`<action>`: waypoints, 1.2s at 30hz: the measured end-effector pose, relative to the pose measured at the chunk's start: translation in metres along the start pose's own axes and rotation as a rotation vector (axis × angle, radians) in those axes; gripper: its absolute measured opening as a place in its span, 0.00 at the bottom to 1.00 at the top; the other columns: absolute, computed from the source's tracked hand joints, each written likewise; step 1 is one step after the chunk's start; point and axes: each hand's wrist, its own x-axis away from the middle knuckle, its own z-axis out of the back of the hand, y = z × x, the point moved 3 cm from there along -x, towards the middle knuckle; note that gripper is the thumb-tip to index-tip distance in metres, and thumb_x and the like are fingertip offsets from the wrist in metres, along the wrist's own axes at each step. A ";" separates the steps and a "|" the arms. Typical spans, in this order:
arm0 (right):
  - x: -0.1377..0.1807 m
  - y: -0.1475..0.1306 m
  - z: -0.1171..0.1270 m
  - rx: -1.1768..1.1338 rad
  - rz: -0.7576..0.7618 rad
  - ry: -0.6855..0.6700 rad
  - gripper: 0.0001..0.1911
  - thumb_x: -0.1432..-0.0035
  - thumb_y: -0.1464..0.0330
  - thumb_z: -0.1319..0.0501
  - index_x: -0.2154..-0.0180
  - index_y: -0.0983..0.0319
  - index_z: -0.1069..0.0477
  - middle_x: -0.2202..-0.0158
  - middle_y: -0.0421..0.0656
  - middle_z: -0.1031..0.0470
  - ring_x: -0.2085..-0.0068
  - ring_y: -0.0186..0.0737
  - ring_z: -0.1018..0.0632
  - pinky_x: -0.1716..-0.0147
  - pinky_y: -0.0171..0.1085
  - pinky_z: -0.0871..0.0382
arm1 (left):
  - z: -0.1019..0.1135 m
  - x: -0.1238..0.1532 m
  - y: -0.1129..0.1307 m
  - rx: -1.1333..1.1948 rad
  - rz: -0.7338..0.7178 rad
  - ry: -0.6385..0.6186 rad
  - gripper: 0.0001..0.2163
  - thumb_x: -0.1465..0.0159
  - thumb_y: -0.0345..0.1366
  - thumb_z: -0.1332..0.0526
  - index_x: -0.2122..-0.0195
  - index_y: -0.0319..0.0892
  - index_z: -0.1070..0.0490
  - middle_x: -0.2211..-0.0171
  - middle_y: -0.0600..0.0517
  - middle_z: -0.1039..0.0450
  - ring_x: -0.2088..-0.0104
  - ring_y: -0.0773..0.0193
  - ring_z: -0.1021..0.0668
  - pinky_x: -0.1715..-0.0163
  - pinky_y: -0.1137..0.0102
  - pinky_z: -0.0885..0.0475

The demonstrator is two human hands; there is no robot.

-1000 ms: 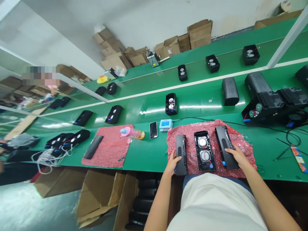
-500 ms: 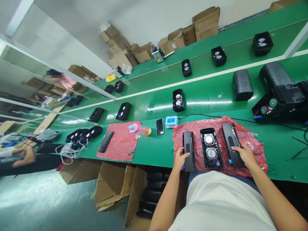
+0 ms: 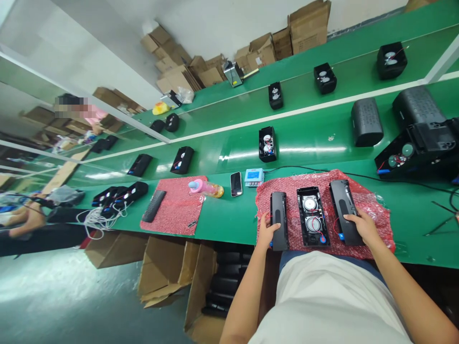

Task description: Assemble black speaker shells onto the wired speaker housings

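Note:
Three long black speaker parts lie side by side on a red bubble-wrap mat (image 3: 373, 210) at the near edge of the green bench. My left hand (image 3: 266, 232) grips the near end of the left black panel (image 3: 278, 217), thumb on top. My right hand (image 3: 363, 226) rests closed over the near end of the right black panel (image 3: 344, 205). Between them lies an open speaker housing (image 3: 311, 217) with two round drivers, red wires and a blue plug showing.
A second red mat (image 3: 175, 210) with a black panel lies left, beside a pink bottle (image 3: 206, 189), a phone (image 3: 235, 184) and a small blue meter (image 3: 254, 177). Speaker housings stand along the green conveyor (image 3: 315, 138). Cardboard boxes sit under the bench. Another person works far left.
Both hands keep their hold on the outer panels. The view has shifted slightly, so the mat and parts sit a little higher in the picture.

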 end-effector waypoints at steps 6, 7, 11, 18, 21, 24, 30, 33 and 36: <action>0.000 0.001 0.000 0.006 0.006 0.000 0.30 0.60 0.60 0.35 0.52 0.62 0.28 0.58 0.45 0.22 0.61 0.48 0.23 0.64 0.41 0.29 | -0.001 0.003 0.004 -0.044 0.026 0.038 0.38 0.56 0.30 0.32 0.44 0.45 0.46 0.65 0.51 0.27 0.64 0.58 0.22 0.63 0.64 0.27; 0.000 0.001 0.000 0.006 0.007 -0.002 0.30 0.60 0.60 0.35 0.52 0.62 0.29 0.59 0.45 0.22 0.62 0.47 0.23 0.64 0.41 0.29 | -0.002 0.003 0.004 -0.049 0.022 0.040 0.38 0.56 0.30 0.32 0.44 0.45 0.46 0.65 0.51 0.27 0.65 0.58 0.22 0.64 0.64 0.27; 0.001 -0.001 -0.001 0.006 0.018 -0.008 0.29 0.60 0.60 0.36 0.53 0.62 0.28 0.59 0.45 0.22 0.62 0.47 0.23 0.63 0.41 0.29 | -0.003 0.003 0.004 -0.045 0.013 0.043 0.38 0.57 0.30 0.32 0.45 0.46 0.48 0.67 0.53 0.29 0.68 0.60 0.23 0.66 0.65 0.27; 0.002 -0.003 0.000 0.029 0.010 0.008 0.28 0.61 0.59 0.35 0.55 0.62 0.27 0.58 0.45 0.22 0.61 0.48 0.23 0.63 0.41 0.30 | -0.005 0.005 0.005 -0.053 -0.006 0.057 0.35 0.57 0.30 0.33 0.49 0.45 0.46 0.66 0.52 0.29 0.67 0.60 0.23 0.66 0.66 0.28; 0.002 -0.003 0.000 0.034 0.006 0.012 0.29 0.61 0.59 0.35 0.54 0.62 0.27 0.58 0.45 0.22 0.61 0.47 0.23 0.64 0.41 0.30 | -0.005 0.006 0.005 -0.048 0.005 0.048 0.36 0.57 0.31 0.32 0.48 0.46 0.47 0.66 0.52 0.29 0.68 0.60 0.23 0.67 0.66 0.28; 0.002 -0.004 -0.001 0.034 0.006 0.009 0.29 0.61 0.59 0.35 0.54 0.62 0.27 0.58 0.45 0.22 0.63 0.47 0.23 0.65 0.40 0.30 | -0.006 0.006 0.005 -0.044 0.013 0.032 0.37 0.56 0.31 0.32 0.46 0.46 0.48 0.66 0.52 0.29 0.68 0.60 0.23 0.67 0.66 0.27; 0.003 -0.006 -0.001 0.025 0.012 0.011 0.29 0.62 0.58 0.35 0.55 0.62 0.27 0.59 0.45 0.22 0.62 0.48 0.23 0.63 0.41 0.31 | -0.005 0.005 0.003 -0.057 0.015 0.055 0.36 0.56 0.31 0.33 0.47 0.45 0.47 0.63 0.50 0.30 0.66 0.60 0.23 0.67 0.67 0.27; 0.004 -0.007 -0.002 0.024 0.016 0.010 0.29 0.62 0.58 0.36 0.55 0.62 0.27 0.60 0.44 0.22 0.61 0.48 0.24 0.61 0.42 0.32 | -0.005 0.005 0.004 -0.051 0.006 0.056 0.35 0.57 0.31 0.33 0.48 0.45 0.47 0.62 0.49 0.30 0.65 0.59 0.23 0.67 0.66 0.28; 0.003 -0.008 -0.001 0.025 0.015 0.004 0.29 0.62 0.58 0.36 0.55 0.61 0.27 0.61 0.44 0.22 0.61 0.48 0.24 0.60 0.42 0.32 | -0.006 0.006 0.004 -0.068 0.002 0.061 0.34 0.56 0.31 0.33 0.48 0.46 0.46 0.63 0.50 0.29 0.65 0.59 0.23 0.65 0.66 0.27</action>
